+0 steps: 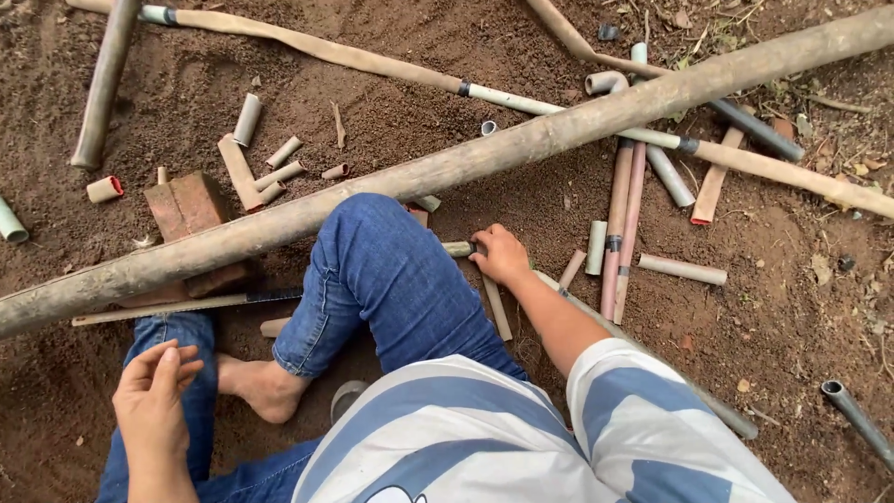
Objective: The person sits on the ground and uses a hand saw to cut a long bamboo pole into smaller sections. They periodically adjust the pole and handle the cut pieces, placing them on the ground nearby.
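The person sits on the bare brown soil [521, 56] in blue jeans and a blue-and-white striped shirt, one knee raised and a bare foot tucked beneath it. The right hand [501, 253] reaches down past the knee and rests fingers-down on the ground, at the end of a short, pale, dirt-stained tube piece [457, 249] lying by the jeans; whether the fingers actually close on it, I cannot tell. The left hand [154, 391] hovers low at the near left over the other leg, fingers loosely spread and holding nothing.

A long, thick, mud-smeared pole [484, 154] crosses the whole scene diagonally, passing over a reddish brick [186, 207]. A thin flat saw blade [186, 304] lies just this side of the pole, near the left knee. Short cut lengths of tan pipe [240, 172] lie scattered beyond the brick, and several longer reddish-tan tubes [622, 224] lie side by side to the right of the reaching hand.
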